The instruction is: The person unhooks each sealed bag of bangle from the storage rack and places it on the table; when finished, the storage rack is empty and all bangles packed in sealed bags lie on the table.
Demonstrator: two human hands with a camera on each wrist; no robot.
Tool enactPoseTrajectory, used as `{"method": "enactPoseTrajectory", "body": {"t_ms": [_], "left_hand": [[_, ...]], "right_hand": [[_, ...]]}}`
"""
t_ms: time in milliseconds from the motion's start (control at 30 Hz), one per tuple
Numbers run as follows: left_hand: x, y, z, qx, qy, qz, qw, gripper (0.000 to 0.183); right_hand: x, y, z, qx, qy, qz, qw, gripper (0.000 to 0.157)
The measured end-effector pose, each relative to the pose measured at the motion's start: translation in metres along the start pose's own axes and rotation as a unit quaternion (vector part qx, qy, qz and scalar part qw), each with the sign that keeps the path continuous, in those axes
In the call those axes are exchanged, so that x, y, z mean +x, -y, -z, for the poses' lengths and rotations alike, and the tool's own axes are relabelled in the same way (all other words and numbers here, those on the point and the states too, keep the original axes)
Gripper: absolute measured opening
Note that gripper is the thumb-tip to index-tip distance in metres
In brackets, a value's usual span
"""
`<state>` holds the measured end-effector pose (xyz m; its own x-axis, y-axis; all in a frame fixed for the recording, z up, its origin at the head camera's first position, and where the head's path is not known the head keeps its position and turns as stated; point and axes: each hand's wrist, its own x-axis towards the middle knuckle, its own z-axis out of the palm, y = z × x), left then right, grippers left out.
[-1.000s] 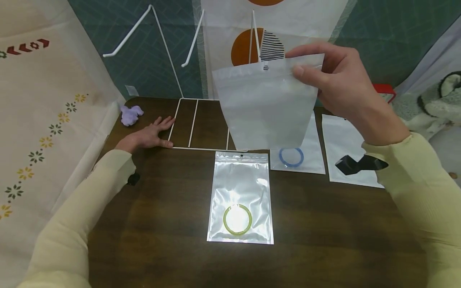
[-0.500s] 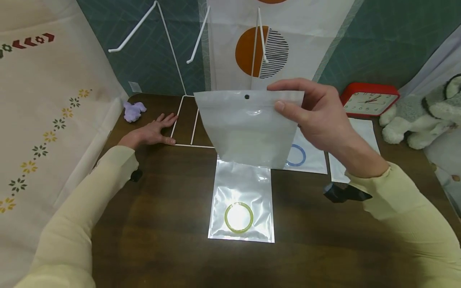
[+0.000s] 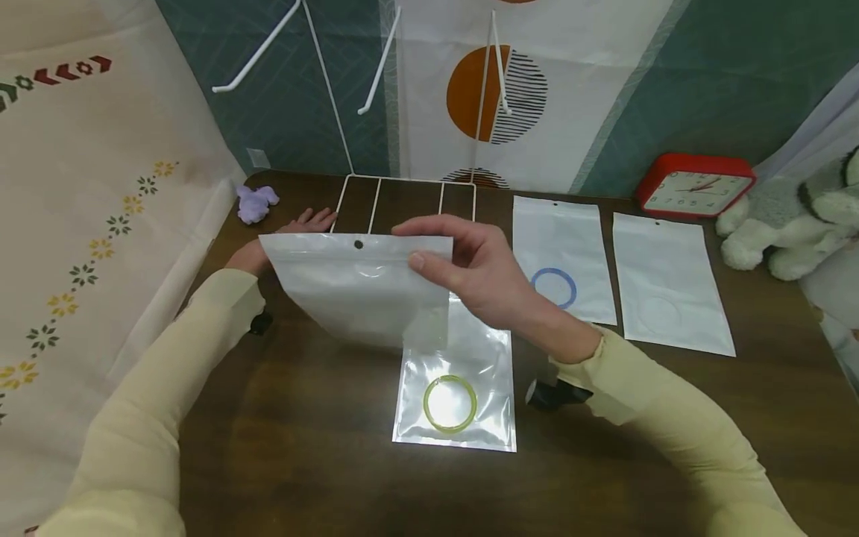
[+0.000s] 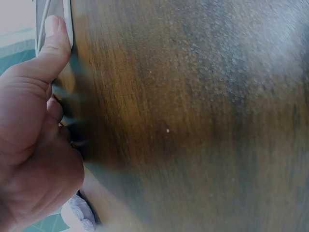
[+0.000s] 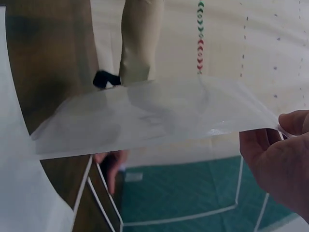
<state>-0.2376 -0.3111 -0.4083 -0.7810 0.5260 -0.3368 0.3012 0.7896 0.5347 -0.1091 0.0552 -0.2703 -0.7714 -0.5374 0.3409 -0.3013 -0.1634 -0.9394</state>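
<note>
My right hand [image 3: 479,272] pinches a white zip pouch [image 3: 342,287] between thumb and fingers near its top right corner. The pouch hangs tilted above the table, its hanging hole at the top middle. In the right wrist view the pouch [image 5: 145,113] spans the frame from the hand [image 5: 285,159]. My left hand [image 3: 253,255] rests at the left side of a white wire rack [image 3: 381,60] with hooks, partly hidden behind the pouch. The left wrist view shows the left hand's [image 4: 36,121] thumb lying along the rack's wire.
A silver pouch [image 3: 493,380] with a yellow-green ring [image 3: 474,403] lies mid-table, partly covered. To its right lie a pouch [image 3: 564,231] with a blue ring [image 3: 574,289] and another pouch [image 3: 664,261]. A red clock [image 3: 698,186], grey plush [image 3: 772,231] and purple toy [image 3: 255,205] stand around.
My right hand has lowered the pouch and carried it left, so it now overlaps the left hand. The clock and the right-hand pouches have come into fuller view. The left hand has stayed at the rack.
</note>
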Motion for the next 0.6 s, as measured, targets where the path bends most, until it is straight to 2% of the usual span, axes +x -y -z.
{"method": "enactPoseTrajectory", "body": {"t_ms": [133, 233, 333, 433, 533, 600], "left_hand": [[-0.004, 0.005, 0.000, -0.010, -0.006, -0.014, 0.9998, 0.101], [-0.008, -0.005, 0.001, -0.019, -0.009, 0.006, 0.9998, 0.099], [-0.007, -0.008, 0.001, -0.017, -0.011, 0.026, 0.9995, 0.096], [-0.004, -0.008, 0.000, -0.013, -0.016, 0.032, 0.9993, 0.096], [-0.003, -0.007, -0.001, -0.013, -0.018, 0.034, 0.9992, 0.097], [-0.003, -0.006, -0.001, -0.012, -0.018, 0.031, 0.9993, 0.097]], "right_hand": [[-0.002, -0.005, -0.021, 0.033, 0.018, 0.002, 0.999, 0.031], [-0.006, -0.005, -0.035, 0.062, 0.025, -0.008, 0.998, 0.032], [-0.011, -0.008, -0.048, 0.126, 0.019, -0.042, 0.991, 0.032], [-0.014, -0.019, -0.056, 0.185, 0.010, -0.086, 0.979, 0.035], [-0.013, -0.034, -0.058, 0.194, 0.009, -0.125, 0.973, 0.036], [-0.011, -0.045, -0.056, 0.163, 0.008, -0.133, 0.978, 0.036]]}}
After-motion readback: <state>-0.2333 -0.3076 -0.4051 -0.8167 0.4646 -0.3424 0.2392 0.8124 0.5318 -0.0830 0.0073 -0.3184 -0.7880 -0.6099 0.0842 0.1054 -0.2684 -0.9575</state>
